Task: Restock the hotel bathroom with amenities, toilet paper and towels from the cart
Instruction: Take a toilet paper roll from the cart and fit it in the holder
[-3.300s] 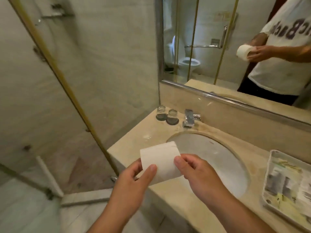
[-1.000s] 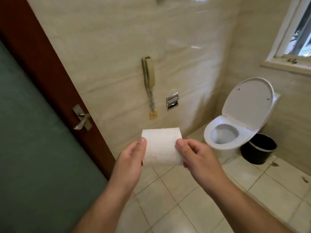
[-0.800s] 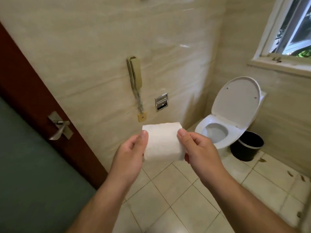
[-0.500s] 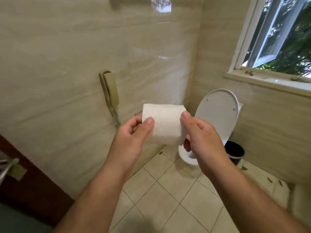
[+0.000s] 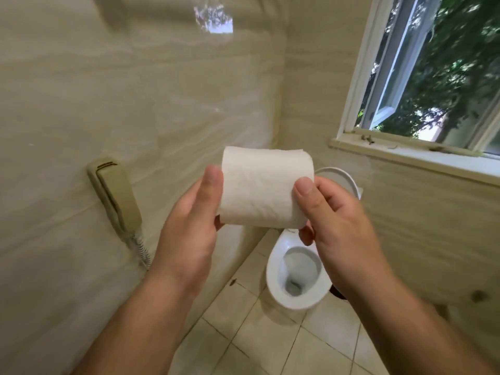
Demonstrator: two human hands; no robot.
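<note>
This is a bathroom, of the hotel kind. A white ceramic toilet [image 5: 295,280] with its lid raised stands in the corner on pale square floor tiles [image 5: 270,336]. It is enclosed by glossy beige stone-patterned walls [image 5: 162,90]. A beige wall-mounted telephone handset [image 5: 116,196] with a coiled cord hangs near the toilet. A white-framed window [image 5: 358,77] stands open onto green trees. A white roll of toilet paper [image 5: 265,190] is held up in front.
</note>
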